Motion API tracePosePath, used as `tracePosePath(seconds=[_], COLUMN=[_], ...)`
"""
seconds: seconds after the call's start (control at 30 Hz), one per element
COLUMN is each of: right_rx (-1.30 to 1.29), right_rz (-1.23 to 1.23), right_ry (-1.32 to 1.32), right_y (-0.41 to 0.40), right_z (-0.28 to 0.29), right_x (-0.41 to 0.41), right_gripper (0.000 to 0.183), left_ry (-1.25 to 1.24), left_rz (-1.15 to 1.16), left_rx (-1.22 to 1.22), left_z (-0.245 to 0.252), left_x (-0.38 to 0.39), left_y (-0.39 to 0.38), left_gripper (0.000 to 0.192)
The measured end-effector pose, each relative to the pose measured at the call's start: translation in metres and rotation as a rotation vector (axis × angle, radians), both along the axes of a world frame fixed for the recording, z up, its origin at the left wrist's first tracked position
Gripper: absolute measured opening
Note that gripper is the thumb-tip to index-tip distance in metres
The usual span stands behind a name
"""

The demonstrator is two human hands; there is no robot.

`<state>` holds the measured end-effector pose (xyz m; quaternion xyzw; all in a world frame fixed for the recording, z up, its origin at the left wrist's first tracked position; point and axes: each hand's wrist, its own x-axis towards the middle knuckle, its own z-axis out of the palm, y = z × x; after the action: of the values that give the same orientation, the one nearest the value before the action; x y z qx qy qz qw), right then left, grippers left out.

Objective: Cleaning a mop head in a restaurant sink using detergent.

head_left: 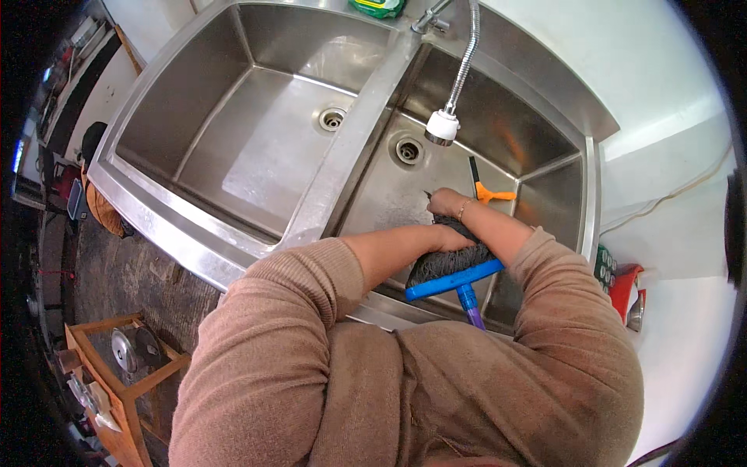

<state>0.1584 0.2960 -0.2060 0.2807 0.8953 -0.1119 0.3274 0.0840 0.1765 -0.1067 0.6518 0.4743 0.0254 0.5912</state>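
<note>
A broom lies tilted in the right sink basin (373, 204), its blue head (455, 280) toward me and its dark grey fibres (446, 262) pointing away. Part of a purple handle (475, 319) shows below the head before my body hides it. My left hand (454, 238) is sunk in the fibres, its fingertips partly hidden. Farther in, my right hand (446, 202) is closed around the fibre ends, and a dark tuft pokes out past its fingers. Just beyond my right wrist lies an orange tool with a black bar (493, 194), perhaps a small squeegee.
A white spray head (442, 126) hangs from a flexible metal faucet hose (465, 64) over the right basin. The left basin (262, 128) lies beyond a steel divider (350, 140). A green package (378, 7) sits on the back ledge. A wooden frame (125, 379) stands at lower left.
</note>
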Motion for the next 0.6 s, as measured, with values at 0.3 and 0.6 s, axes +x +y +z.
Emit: tracePosePath(seconds=[0.3, 0.6], right_rx=[-0.347, 0.11], right_rz=[-0.772, -0.607], right_ry=[0.125, 1.189], right_y=[0.06, 0.162], right_z=[0.144, 0.245], right_x=[0.002, -0.081], right_gripper=[0.032, 0.03], left_ry=[-0.725, -0.525], left_rz=[0.215, 0.307], left_rx=[-0.555, -0.291], left_z=[-0.015, 0.03], left_x=[0.004, -0.007], left_y=[0.008, -0.005], left_gripper=[0.04, 0.061])
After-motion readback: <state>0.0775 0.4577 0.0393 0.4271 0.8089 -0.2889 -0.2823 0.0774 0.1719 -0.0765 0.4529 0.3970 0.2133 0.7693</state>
